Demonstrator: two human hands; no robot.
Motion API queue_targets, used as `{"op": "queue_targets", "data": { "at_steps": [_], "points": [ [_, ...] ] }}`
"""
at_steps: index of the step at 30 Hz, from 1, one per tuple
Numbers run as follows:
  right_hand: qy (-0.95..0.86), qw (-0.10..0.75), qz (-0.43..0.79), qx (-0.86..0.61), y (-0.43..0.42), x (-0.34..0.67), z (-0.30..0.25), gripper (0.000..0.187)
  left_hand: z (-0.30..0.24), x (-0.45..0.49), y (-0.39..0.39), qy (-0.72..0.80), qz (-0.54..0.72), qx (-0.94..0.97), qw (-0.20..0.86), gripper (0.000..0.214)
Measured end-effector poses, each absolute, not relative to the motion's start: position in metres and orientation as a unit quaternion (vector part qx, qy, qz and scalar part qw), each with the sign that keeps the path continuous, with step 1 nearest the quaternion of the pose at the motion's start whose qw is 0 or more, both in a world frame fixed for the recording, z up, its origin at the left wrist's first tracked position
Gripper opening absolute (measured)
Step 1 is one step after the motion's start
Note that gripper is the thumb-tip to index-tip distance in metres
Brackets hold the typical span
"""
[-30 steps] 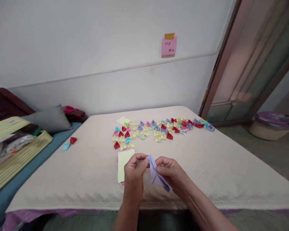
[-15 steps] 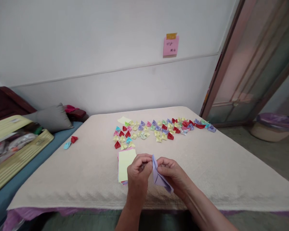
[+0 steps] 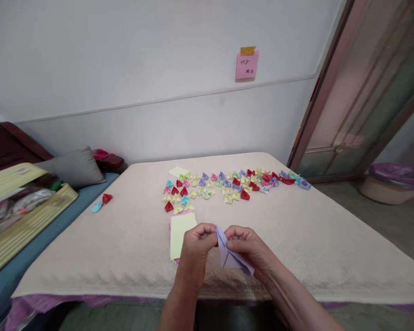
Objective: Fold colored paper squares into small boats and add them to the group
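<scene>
A partly folded sheet of purple paper [image 3: 230,256] is held up between my two hands above the front of the table. My left hand [image 3: 199,243] pinches its upper left edge with thumb and fingers. From the other side, my right hand [image 3: 247,247] grips the upper right part, thumb in front. The paper's lower end fans out below the fingers. Just left of my left hand lies a stack of paper sheets [image 3: 181,236], pale yellow on top. Beyond the hands, many small folded paper pieces [image 3: 227,198] in yellow, red, purple and blue stand in rows.
The table wears a cream cloth [image 3: 124,239]. A red and a light blue folded piece [image 3: 97,207] lie at its left. Left of the table are an open yellow box [image 3: 37,216] and a grey cushion [image 3: 74,166]. A bin [image 3: 386,186] stands at the right.
The purple paper has tilted, its lower end swinging slightly right and showing more of its face. My left hand has turned a little, with both hands still on the paper.
</scene>
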State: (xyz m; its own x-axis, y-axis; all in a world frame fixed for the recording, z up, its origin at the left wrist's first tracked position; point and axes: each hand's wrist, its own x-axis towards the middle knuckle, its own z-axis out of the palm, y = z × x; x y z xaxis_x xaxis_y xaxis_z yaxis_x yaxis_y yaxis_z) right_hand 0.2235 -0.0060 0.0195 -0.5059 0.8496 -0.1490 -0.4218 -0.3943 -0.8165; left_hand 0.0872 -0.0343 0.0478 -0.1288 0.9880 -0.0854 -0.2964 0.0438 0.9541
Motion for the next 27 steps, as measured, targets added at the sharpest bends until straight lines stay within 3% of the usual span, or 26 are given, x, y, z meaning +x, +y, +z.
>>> {"op": "queue_targets", "data": {
  "at_steps": [4,8,12,21,27],
  "points": [
    [-0.394,0.411,0.754,-0.327,-0.003,0.225,0.019,0.018,0.049,0.087,-0.035,0.496,0.572,0.39,0.525,0.004],
    [-0.419,0.422,0.724,-0.349,-0.003,0.225,0.02,0.016,0.047,0.086,-0.034,0.511,0.564,0.409,0.503,0.02],
    [-0.453,0.416,0.711,-0.341,-0.003,0.227,0.019,0.013,0.041,0.083,-0.032,0.529,0.553,0.426,0.482,0.022],
    [-0.53,0.397,0.676,-0.322,0.0,0.24,0.019,0.01,0.028,0.082,-0.026,0.459,0.588,0.291,0.599,0.024],
    [-0.537,0.447,0.639,-0.322,0.0,0.235,0.018,0.009,0.024,0.085,-0.023,0.407,0.587,0.222,0.664,0.022]
  ]
}}
